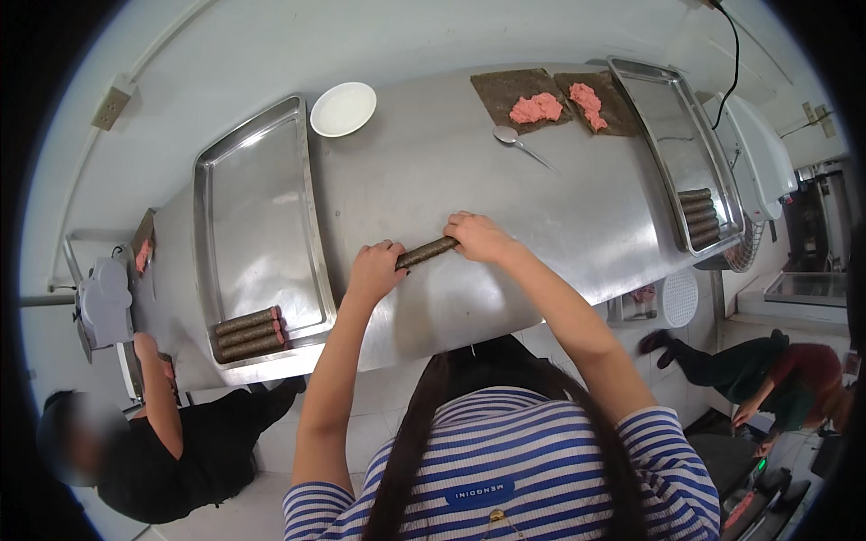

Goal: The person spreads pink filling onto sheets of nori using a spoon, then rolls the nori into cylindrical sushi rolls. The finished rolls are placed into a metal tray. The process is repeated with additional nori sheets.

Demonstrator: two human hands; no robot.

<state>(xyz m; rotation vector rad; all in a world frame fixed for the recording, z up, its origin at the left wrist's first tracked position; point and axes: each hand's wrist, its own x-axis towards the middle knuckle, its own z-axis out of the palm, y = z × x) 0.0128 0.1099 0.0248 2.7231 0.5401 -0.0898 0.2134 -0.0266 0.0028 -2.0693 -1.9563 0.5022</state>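
A long dark seaweed roll [426, 254] lies across the middle of the steel table, tilted up toward the right. My left hand [379, 269] is closed round its left end, and my right hand [474, 236] grips the right end. Three or so similar rolls [250, 334] with pink filling at their ends rest in the near corner of the left metal tray [207, 216]. Beyond my right hand, pink paste [537, 108] sits on a seaweed sheet [494, 88]. Beside it, a second sheet [622, 115] carries another lump of pink paste [588, 105]. A metal spoon [507, 135] lies close by.
A white bowl [344, 110] stands by the left tray. At the right, another metal tray [649, 135] holds several rolls [698, 216] near a white machine [756, 158]. One person [180, 451] works at the table's left end; another person [803, 379] is at the far right.
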